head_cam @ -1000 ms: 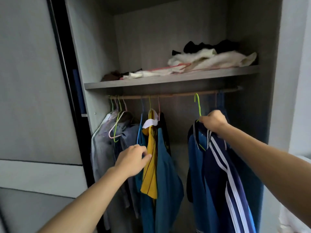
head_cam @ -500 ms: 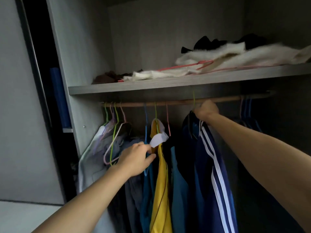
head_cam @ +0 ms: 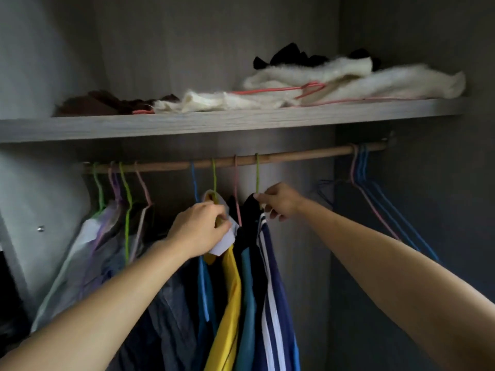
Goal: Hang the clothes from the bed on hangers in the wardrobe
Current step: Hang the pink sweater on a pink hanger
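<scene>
A wooden rail (head_cam: 294, 156) runs under the wardrobe shelf. A navy jacket with white stripes (head_cam: 276, 298) hangs from it on a green hanger (head_cam: 257, 172). My right hand (head_cam: 281, 200) pinches the jacket's dark collar just below the hanger's hook. Left of it hang a teal garment (head_cam: 247, 290) and a yellow shirt (head_cam: 227, 295) with a white collar. My left hand (head_cam: 199, 231) grips the yellow shirt's collar at the neck of its hanger. Pale and grey clothes (head_cam: 107, 245) hang at the left end of the rail.
Several bare blue and pink hangers (head_cam: 375, 194) hang at the rail's right end. The grey shelf (head_cam: 214, 121) above carries white fluffy cloth (head_cam: 348, 79), dark clothes and pink hangers. The wardrobe's side walls close in left and right.
The navy striped jacket on its green hanger has slid left along the rail, up against the teal and yellow clothes. My left hand rose to the yellow shirt's collar. The view has moved closer.
</scene>
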